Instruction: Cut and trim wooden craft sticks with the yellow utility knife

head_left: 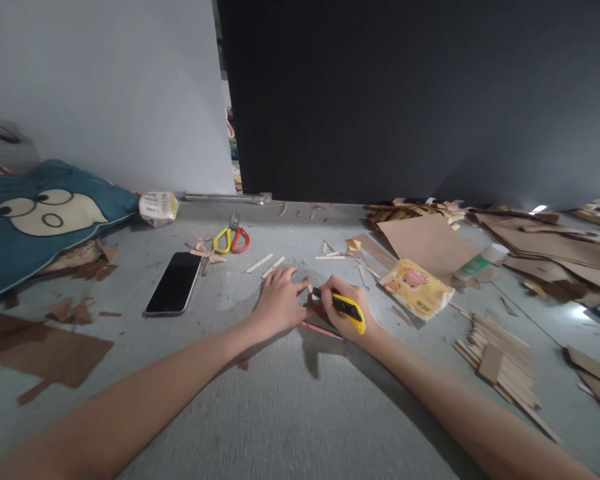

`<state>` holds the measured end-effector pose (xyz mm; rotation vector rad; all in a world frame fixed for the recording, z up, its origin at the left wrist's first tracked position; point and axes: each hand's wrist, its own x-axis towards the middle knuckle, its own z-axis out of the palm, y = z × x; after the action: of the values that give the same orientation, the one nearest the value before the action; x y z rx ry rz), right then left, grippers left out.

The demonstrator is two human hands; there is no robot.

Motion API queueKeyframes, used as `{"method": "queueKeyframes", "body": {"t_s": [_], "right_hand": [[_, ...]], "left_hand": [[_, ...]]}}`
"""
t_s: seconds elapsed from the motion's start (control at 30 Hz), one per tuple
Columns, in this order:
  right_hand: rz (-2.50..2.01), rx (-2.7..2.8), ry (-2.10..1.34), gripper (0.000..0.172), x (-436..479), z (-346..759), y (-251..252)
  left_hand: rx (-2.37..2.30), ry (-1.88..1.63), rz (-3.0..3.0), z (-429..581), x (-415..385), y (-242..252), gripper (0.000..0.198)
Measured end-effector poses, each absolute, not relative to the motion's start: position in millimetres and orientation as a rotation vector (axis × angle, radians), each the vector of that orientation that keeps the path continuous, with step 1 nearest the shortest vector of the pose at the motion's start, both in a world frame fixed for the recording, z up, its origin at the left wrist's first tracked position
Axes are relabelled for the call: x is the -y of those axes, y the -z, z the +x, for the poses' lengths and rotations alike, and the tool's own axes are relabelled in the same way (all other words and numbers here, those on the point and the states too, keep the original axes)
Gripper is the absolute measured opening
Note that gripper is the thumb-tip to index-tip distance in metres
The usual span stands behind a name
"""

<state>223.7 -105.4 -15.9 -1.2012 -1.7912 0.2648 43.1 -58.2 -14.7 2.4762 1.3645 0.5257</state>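
Note:
My right hand [347,303] is closed around a yellow and black utility knife [353,310], its tip angled to the left. The tip meets a small pale craft stick [310,289] just beside my left thumb. My left hand [281,301] rests on the surface, its thumb and finger pinning that stick; part of the stick is hidden. Under the hands lies a brown piece of cardboard [325,319] with a pink-red strip [323,330] along its near edge. Two loose craft sticks [259,263] lie beyond my left hand.
Left of my hands are a phone [174,283], scissors [233,239] with yellow and red handles, and a blue cushion [45,227]. On the right are a yellow packet [416,288], a glue stick [481,261], a pile of craft sticks [500,363] and cardboard sheets [545,240]. A dark panel [420,100] stands behind.

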Motion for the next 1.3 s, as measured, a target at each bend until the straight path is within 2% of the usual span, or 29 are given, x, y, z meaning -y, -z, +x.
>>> {"method": "queueKeyframes", "body": {"t_s": [0.37,0.57,0.7,0.87,1.3], "right_hand": [[-1.104,1.891,-0.339,0.026,98.1,221.1,16.9],[-1.227,1.732,-0.188,0.037,107.6,221.8,22.1],[-1.253,1.624,-0.076,0.038,112.3,223.8,21.5],[-1.243,1.659,-0.135,0.04,108.8,225.6,19.5],[-1.256,1.735,-0.202,0.033,106.5,224.9,17.4]], "left_hand": [[-1.381,-0.502,2.487,42.3,57.2,13.7,0.062],[-1.377,-0.508,2.491,42.3,58.6,12.2,0.061],[-1.376,-0.511,2.501,43.6,59.1,11.1,0.059],[-1.385,-0.514,2.488,43.9,59.4,10.9,0.055],[-1.362,-0.526,2.47,43.6,60.8,10.8,0.054]]}}
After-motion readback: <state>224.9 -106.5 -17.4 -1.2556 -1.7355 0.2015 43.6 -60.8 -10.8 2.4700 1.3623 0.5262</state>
